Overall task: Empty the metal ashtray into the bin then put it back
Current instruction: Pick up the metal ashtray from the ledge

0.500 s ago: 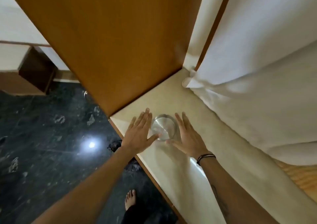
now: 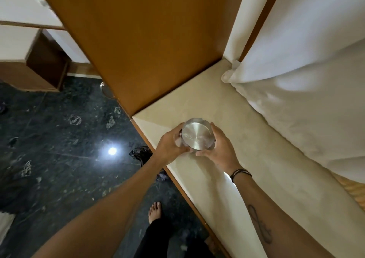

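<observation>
The round metal ashtray [image 2: 196, 134] is held just over the cream ledge [image 2: 246, 159], close to its front-left edge, with its shiny face tilted up toward the camera. My left hand [image 2: 170, 144] wraps its left side and my right hand [image 2: 219, 149] cups its right side. Both sets of fingers curl around the rim. A black bin bag [image 2: 141, 155] shows on the floor under my left forearm; most of the bin is hidden.
A brown wooden panel [image 2: 148, 40] rises behind the ledge. White bedding [image 2: 306, 89] lies along the right side. The dark marble floor [image 2: 59, 149] is to the left, with a wooden cabinet [image 2: 45, 64] at the back left. My bare foot [image 2: 155, 211] stands below.
Both hands, flat and spread beside the ashtray before, have closed around it. The ashtray has tipped up and moved slightly toward me.
</observation>
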